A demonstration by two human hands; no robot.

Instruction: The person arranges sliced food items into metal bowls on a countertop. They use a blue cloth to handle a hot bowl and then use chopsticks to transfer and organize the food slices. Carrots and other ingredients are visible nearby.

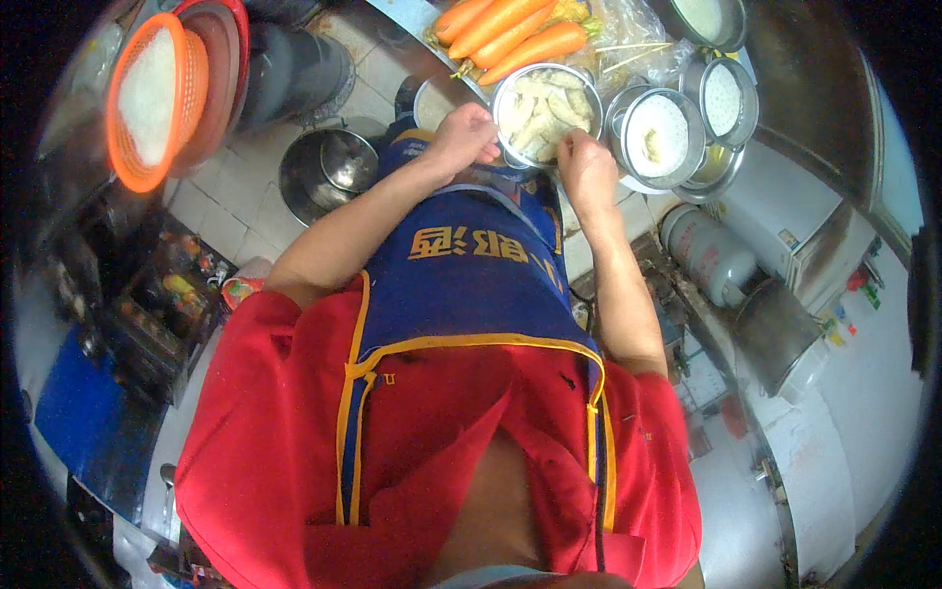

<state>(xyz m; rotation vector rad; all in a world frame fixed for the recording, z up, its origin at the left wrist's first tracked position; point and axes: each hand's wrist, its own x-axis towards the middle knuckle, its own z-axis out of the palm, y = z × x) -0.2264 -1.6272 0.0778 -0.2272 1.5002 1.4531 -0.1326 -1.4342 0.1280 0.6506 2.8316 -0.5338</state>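
A round steel bowl (527, 151) filled with pale, elongated food pieces (548, 110) is in front of me at the top of the view. My left hand (465, 138) is at its left rim, fingers curled; whether they grip the rim is unclear. At the lower right rim, my right hand (589, 168) has its fingers bent down towards the food. Its fingertips are hidden, so what they pinch cannot be made out. Right of my right hand stands a steel container (660, 140) with a white surface and a yellowish patch on it.
Carrots (508, 37) and two thin sticks (634, 53) lie beyond the bowl. More steel containers (728, 103) stand at the right. A steel pot (302, 177) and an orange colander (193, 96) are at the left. A gas cylinder (706, 250) is at the lower right.
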